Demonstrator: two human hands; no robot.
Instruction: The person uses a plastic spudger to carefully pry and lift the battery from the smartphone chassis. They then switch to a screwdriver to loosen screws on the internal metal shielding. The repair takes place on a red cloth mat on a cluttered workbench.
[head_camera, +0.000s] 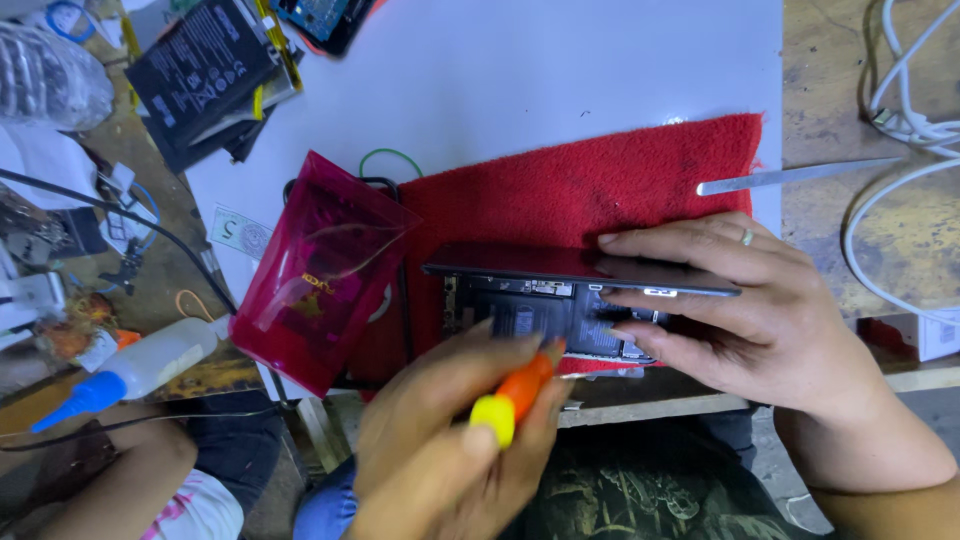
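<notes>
An opened phone (545, 312) lies on a red cloth (560, 190), its insides and battery showing. Its dark back panel (530, 263) is lifted along the far side. My right hand (760, 310) steadies the phone, fingers spread over the panel's right end, a ring on one finger. My left hand (440, 440) grips an orange screwdriver with a yellow cap (512, 398), its tip down at the phone's near edge.
A translucent pink bag (315, 270) lies left of the phone. A white bottle with a blue nozzle (130, 372), loose black batteries (205, 70), metal tweezers (790, 177) and white cables (900, 120) surround the white sheet (520, 70).
</notes>
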